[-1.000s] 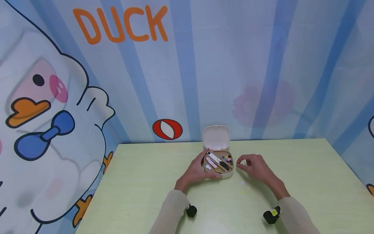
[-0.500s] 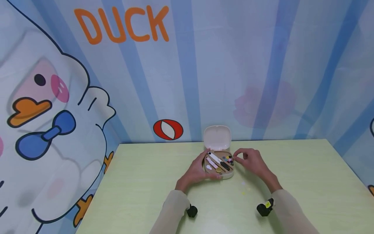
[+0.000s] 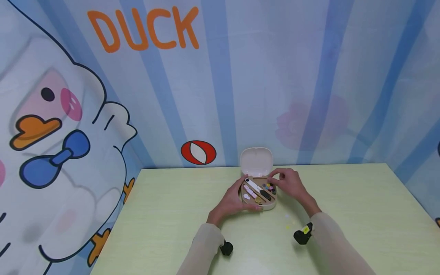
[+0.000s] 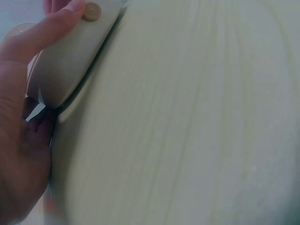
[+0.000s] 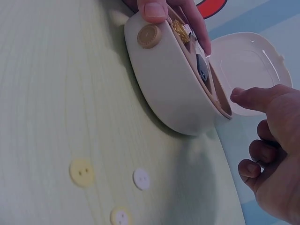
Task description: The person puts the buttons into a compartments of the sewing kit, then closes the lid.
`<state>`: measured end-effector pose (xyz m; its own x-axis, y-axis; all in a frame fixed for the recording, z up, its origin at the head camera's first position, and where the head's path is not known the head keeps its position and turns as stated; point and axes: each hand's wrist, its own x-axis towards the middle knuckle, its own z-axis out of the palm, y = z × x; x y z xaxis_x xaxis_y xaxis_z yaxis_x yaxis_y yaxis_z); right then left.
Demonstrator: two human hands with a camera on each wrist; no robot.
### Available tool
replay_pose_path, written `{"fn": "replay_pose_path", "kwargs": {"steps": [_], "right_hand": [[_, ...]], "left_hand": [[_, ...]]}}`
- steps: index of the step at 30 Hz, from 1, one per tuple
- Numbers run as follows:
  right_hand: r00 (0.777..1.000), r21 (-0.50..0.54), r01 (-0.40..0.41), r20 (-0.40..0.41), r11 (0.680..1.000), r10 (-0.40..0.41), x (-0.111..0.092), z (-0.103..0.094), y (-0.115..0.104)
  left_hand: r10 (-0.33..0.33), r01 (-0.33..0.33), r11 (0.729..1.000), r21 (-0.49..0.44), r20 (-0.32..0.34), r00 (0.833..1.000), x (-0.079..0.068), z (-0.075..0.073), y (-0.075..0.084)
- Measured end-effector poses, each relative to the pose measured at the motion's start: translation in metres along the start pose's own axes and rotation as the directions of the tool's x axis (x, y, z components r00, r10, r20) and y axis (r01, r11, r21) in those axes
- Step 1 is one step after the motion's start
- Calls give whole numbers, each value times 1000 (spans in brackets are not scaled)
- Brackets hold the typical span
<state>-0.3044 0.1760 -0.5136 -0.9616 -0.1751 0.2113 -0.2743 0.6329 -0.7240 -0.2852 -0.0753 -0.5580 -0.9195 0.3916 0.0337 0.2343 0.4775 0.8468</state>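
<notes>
A cream sewing box point(image 3: 269, 207) stands on the table, its pale lid point(image 3: 256, 162) raised at the back. My left hand point(image 3: 228, 200) grips the box's left side, with the thumb on the front near a round tan catch point(image 5: 149, 36). Inside lie a white-and-black tool point(image 3: 253, 185), a pinkish tool point(image 3: 249, 191), a gold thimble-like piece point(image 3: 258, 199) and several small coloured pieces point(image 3: 269, 187). My right hand point(image 3: 290, 184) is over the box's back right corner, thumb and forefinger close together, other fingers curled. I cannot tell whether a small thing is between those fingertips.
On the table point(image 3: 172, 214), right of the box's front, lie a yellow button point(image 5: 82, 173), a white button point(image 5: 141, 179) and a pale yellow-rimmed button point(image 5: 121, 217). Behind the table's back edge hangs a blue striped duck-print cloth point(image 3: 254, 76).
My right hand has moved left and away from me, from beside the box to over its back right corner. My left hand keeps its grip and the box stays put.
</notes>
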Motion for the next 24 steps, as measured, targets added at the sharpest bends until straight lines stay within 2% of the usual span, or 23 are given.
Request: {"fn": "replay_pose_path", "kwargs": {"steps": [4,14,24], "right_hand": [[1000,28,-30,7,999,30,3,6,-3],[999,38,-40,24,998,39,5,15,-7],[1000,13,-11,26,1000,11,5,22,-12]], "left_hand": [[-1,1,1000,2,-2,1000,0,0,0],[15,-15,1000,-3,0,1000,-1,0,-1],[9,-9,1000,-17,6,1000,-2,-1,0]]}}
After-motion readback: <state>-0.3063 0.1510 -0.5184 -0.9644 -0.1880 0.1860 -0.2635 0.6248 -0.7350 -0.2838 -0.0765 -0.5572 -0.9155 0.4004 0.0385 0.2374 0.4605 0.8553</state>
